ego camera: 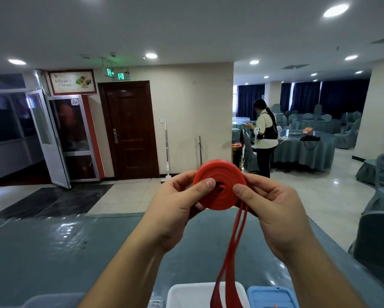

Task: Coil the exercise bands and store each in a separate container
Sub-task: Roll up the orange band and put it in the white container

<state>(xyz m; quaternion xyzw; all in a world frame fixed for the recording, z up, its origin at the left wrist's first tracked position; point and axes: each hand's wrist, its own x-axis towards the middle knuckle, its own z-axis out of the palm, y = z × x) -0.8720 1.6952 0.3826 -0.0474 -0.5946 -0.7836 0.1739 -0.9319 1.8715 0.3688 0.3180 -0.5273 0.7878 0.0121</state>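
I see table (42, 252) with blue-grey glossy cover across lower view. White container (186, 294) and blue container (273, 296) side by side at near edge. Left hand (175, 210) and right hand (273, 212) raised above table, both pinching red band (220, 185), thumbs on coil face. Loose tail hangs to white container.

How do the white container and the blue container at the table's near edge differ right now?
The white container is plain white; the blue container is light blue with a ridged top. The red band's loose tail hangs across the white one and does not cross the blue one. Both sit side by side on the table, cut off by the frame.
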